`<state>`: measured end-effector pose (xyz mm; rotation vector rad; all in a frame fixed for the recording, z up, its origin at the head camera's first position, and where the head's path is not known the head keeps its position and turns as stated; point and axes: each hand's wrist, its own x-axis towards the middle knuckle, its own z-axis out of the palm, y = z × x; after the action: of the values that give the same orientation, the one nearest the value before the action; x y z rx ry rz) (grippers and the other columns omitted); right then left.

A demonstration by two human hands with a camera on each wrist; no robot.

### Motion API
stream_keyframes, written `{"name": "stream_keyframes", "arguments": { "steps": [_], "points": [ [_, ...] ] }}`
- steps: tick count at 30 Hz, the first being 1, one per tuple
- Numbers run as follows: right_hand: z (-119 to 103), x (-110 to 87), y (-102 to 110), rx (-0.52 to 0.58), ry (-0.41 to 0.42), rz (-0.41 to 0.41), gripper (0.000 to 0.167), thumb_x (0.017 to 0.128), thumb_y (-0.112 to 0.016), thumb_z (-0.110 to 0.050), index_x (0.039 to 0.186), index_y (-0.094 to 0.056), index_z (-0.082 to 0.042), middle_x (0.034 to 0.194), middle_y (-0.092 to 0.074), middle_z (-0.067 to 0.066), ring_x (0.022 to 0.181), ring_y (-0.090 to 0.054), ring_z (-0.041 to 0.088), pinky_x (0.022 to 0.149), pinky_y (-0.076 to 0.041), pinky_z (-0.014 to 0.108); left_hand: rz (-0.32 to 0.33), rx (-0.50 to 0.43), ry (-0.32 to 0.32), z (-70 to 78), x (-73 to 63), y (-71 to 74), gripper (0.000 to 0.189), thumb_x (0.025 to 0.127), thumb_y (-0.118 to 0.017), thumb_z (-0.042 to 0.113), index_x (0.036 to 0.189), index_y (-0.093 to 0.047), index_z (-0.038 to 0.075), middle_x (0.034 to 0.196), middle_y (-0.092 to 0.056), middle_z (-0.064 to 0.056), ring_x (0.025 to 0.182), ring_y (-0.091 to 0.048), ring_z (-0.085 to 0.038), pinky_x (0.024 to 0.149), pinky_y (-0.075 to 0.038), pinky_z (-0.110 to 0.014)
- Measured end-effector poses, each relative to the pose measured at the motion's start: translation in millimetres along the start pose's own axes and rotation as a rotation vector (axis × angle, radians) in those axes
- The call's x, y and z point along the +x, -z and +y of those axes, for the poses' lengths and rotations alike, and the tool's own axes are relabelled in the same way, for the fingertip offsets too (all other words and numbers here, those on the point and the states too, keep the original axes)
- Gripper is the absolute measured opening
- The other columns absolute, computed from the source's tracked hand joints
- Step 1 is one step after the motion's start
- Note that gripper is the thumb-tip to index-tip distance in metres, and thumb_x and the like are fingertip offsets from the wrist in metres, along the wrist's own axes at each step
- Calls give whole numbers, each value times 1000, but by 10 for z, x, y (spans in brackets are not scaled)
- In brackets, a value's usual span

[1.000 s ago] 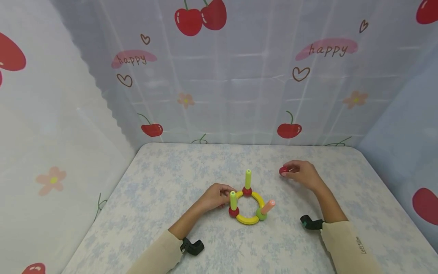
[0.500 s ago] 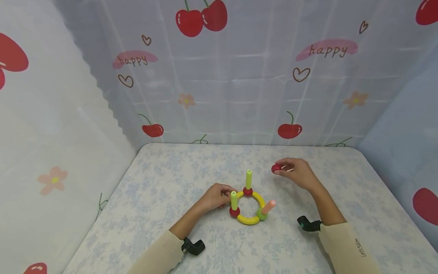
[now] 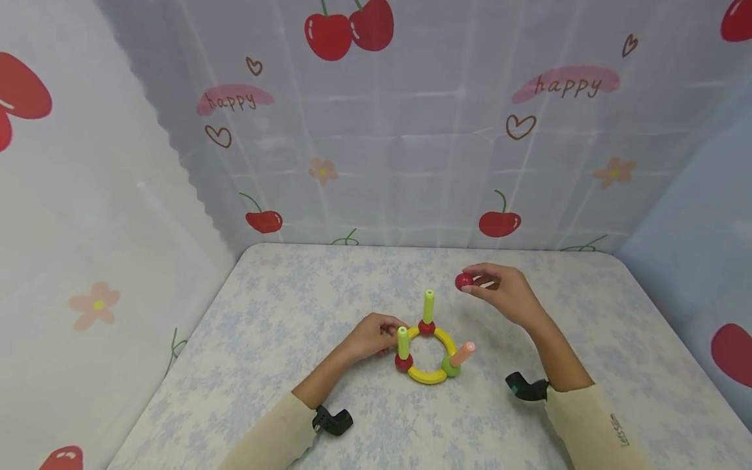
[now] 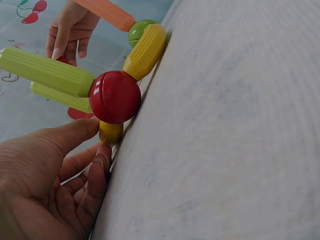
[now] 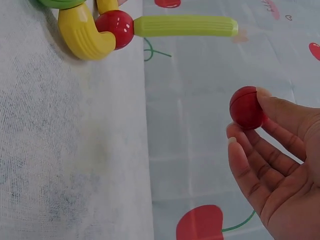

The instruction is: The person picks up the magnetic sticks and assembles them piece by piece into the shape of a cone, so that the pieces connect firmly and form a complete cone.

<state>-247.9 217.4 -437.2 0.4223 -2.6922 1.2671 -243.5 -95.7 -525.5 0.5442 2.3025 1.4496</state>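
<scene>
A toy ring of yellow curved pieces (image 3: 427, 377) joined by balls lies on the table. Two light green rods (image 3: 429, 307) rise from its red balls (image 3: 403, 363), and an orange rod (image 3: 463, 354) leans outward from its green ball (image 3: 451, 367). At the ring's left side, my left hand (image 3: 369, 338) pinches a yellow curved piece (image 4: 111, 132) between thumb and fingers, close to the tabletop. My right hand (image 3: 508, 294) holds a loose red ball (image 5: 246, 108) between thumb and fingertips, raised above the table, behind and right of the far green rod.
The table (image 3: 282, 294) has a pale blue floral cover and rounded far corners. Cherry-printed curtains (image 3: 376, 163) hang behind it and along both sides. A black wrist camera (image 3: 333, 422) sits on the left sleeve, another black camera (image 3: 527, 388) on the right.
My right hand has carried the red ball left and upward, nearer to the far green rod. The left hand and the ring stay in place.
</scene>
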Motion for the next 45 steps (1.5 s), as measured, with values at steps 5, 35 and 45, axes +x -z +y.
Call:
{"name": "stream_keyframes", "arguments": {
  "steps": [5, 35, 45],
  "points": [
    [-137, -5, -24, 17, 40, 22, 38, 89, -81, -23, 123, -72, -9, 112, -74, 7, 97, -68, 24, 75, -57, 24, 6, 9, -5, -7, 8, 9, 22, 95, -66, 9, 115, -76, 10, 80, -66, -1, 55, -55, -12, 52, -48, -26],
    [-357, 76, -239, 161, 107, -60, 32, 89, -82, -20, 120, -74, -15, 109, -73, 1, 95, -67, 21, 71, -59, 28, 1, -22, -13, 1, 7, 11, 21, 94, -69, 10, 114, -76, 8, 80, -67, -1, 55, -55, -13, 53, -48, -25],
    [-331, 71, -273, 154, 114, -71, 33, 89, -81, -20, 120, -74, -15, 111, -74, 0, 95, -67, 20, 72, -59, 29, -5, -8, -15, -17, 21, 12, 22, 95, -67, 10, 115, -76, 9, 80, -67, 0, 55, -56, -12, 52, -48, -25]
  ]
}}
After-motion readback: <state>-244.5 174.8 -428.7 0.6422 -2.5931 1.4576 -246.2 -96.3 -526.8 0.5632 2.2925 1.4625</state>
